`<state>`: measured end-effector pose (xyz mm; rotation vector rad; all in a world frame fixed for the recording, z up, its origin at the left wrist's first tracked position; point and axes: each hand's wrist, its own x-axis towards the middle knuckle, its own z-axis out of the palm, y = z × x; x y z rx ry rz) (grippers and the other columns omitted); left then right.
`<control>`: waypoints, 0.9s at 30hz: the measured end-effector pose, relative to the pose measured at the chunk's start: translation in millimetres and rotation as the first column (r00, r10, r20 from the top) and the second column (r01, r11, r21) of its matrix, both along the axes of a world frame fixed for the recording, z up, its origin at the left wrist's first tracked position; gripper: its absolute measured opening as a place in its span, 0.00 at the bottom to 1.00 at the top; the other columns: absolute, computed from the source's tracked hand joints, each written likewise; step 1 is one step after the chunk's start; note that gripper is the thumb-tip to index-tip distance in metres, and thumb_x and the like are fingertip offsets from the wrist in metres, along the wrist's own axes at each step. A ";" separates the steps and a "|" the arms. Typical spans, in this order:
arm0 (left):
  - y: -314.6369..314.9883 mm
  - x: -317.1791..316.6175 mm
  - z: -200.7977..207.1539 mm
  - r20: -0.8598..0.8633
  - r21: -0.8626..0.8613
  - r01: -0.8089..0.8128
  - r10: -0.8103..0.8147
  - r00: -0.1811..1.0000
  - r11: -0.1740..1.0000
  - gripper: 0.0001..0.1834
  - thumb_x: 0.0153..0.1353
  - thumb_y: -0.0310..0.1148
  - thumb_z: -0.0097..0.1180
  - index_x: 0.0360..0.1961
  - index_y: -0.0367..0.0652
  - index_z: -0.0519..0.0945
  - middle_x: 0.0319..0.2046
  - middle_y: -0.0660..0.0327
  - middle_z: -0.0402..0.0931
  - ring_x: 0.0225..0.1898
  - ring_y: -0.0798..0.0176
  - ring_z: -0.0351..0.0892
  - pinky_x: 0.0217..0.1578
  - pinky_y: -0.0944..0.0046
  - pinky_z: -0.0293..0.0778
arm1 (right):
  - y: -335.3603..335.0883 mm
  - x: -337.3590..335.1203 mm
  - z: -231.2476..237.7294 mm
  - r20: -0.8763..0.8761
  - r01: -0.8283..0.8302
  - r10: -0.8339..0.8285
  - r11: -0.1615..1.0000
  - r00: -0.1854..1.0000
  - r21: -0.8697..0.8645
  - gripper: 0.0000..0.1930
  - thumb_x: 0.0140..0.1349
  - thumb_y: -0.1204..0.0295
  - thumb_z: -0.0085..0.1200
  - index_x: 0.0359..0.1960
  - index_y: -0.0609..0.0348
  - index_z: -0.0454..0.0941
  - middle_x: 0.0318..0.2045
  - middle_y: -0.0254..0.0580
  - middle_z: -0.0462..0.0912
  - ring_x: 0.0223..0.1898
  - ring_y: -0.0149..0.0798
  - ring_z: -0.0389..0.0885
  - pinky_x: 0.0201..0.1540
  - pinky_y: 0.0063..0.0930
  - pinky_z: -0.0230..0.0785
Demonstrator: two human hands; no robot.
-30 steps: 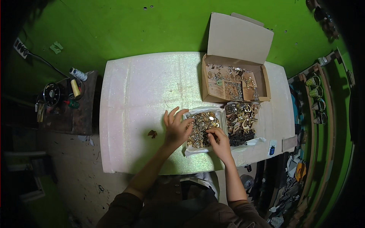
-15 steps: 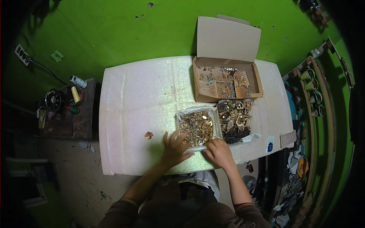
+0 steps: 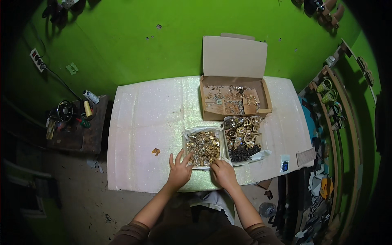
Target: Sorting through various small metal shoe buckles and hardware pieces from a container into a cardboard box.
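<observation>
A small white tray [image 3: 185, 136] full of gold metal fittings sits near the front edge of a white table [image 3: 143, 118]. My left hand [image 3: 179, 171] lies with spread fingers at the tray's near left corner, fingertips touching its rim. My right hand [image 3: 223, 172] rests at the tray's near right corner, fingers curled over the rim into the fittings. Whether it pinches a piece is hidden.
A second white tray [image 3: 261, 154] with larger gold buckles and dark pieces stands right of the first. Behind it is an open cardboard box [image 3: 234, 57] of small parts. A small brown scrap [image 3: 155, 152] lies left. A side bench [image 3: 77, 130] holds thread spools and tools.
My view has shifted, so the table sits lower in the picture. Both hands have drawn back from over the fittings to the tray's near edge.
</observation>
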<state>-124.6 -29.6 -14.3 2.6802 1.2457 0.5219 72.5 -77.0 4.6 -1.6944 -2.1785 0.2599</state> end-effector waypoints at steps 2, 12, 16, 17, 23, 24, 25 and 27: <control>-7.7 6.6 10.7 0.002 -0.047 -0.054 0.054 0.999 0.997 0.09 0.49 0.38 0.55 0.27 0.46 0.81 0.56 0.58 0.60 0.61 0.47 0.49 0.56 0.34 0.36 | -3.8 4.5 1.6 -0.192 0.018 -0.021 1.000 0.981 -0.019 0.08 0.48 0.75 0.52 0.33 0.58 0.75 0.34 0.41 0.75 0.38 0.44 0.74 0.39 0.33 0.68; -70.8 99.1 22.7 0.125 0.096 -0.320 0.308 0.943 0.942 0.10 0.49 0.37 0.56 0.33 0.48 0.80 0.53 0.56 0.62 0.59 0.48 0.51 0.57 0.37 0.38 | -57.6 45.7 15.8 -0.044 0.043 -0.040 0.997 0.998 0.063 0.07 0.48 0.72 0.52 0.30 0.58 0.75 0.28 0.41 0.75 0.32 0.43 0.75 0.34 0.35 0.68; -79.5 119.6 28.7 0.069 0.044 -0.415 0.412 0.909 0.909 0.12 0.47 0.35 0.55 0.34 0.47 0.80 0.51 0.53 0.63 0.59 0.45 0.51 0.57 0.37 0.40 | -58.3 82.2 23.2 -0.038 0.077 -0.072 0.985 0.997 0.155 0.06 0.47 0.73 0.51 0.29 0.58 0.75 0.25 0.42 0.75 0.29 0.43 0.74 0.32 0.36 0.67; -83.5 123.8 32.6 0.060 0.049 -0.424 0.421 0.905 0.905 0.12 0.47 0.35 0.55 0.34 0.46 0.80 0.51 0.53 0.63 0.59 0.45 0.51 0.57 0.37 0.40 | -59.0 86.4 23.6 -0.066 0.074 -0.063 0.982 0.996 0.174 0.05 0.48 0.73 0.51 0.27 0.59 0.75 0.24 0.43 0.75 0.28 0.44 0.74 0.32 0.36 0.67; -106.6 156.1 37.6 0.013 0.078 -0.436 0.437 0.899 0.896 0.11 0.48 0.37 0.54 0.33 0.46 0.79 0.51 0.54 0.63 0.59 0.46 0.51 0.57 0.37 0.40 | -75.0 97.7 11.7 -0.153 0.110 -0.078 0.970 0.985 0.216 0.03 0.48 0.74 0.50 0.24 0.59 0.74 0.22 0.44 0.74 0.26 0.46 0.74 0.35 0.39 0.66; -103.7 159.2 39.8 0.010 0.084 -0.441 0.442 0.897 0.893 0.11 0.48 0.37 0.54 0.33 0.46 0.79 0.51 0.54 0.63 0.59 0.46 0.51 0.57 0.37 0.40 | -76.8 99.0 8.2 -0.158 0.127 -0.097 0.974 0.983 0.188 0.04 0.48 0.74 0.50 0.25 0.60 0.75 0.22 0.45 0.76 0.26 0.47 0.74 0.36 0.39 0.66; -98.6 161.9 42.8 0.017 0.092 -0.438 0.439 0.899 0.894 0.11 0.48 0.37 0.54 0.33 0.46 0.80 0.51 0.54 0.63 0.59 0.46 0.51 0.57 0.37 0.40 | -73.9 102.1 5.7 -0.159 0.128 -0.102 0.978 0.982 0.164 0.04 0.49 0.74 0.50 0.25 0.59 0.75 0.22 0.44 0.76 0.27 0.46 0.75 0.37 0.40 0.65; -87.9 161.9 43.7 0.041 0.096 -0.441 0.439 0.898 0.893 0.10 0.48 0.37 0.54 0.32 0.47 0.80 0.51 0.55 0.64 0.59 0.46 0.51 0.57 0.37 0.40 | -63.9 107.3 5.7 -0.197 0.127 -0.094 0.978 0.976 0.163 0.04 0.49 0.74 0.50 0.25 0.59 0.76 0.23 0.44 0.76 0.27 0.46 0.75 0.37 0.39 0.65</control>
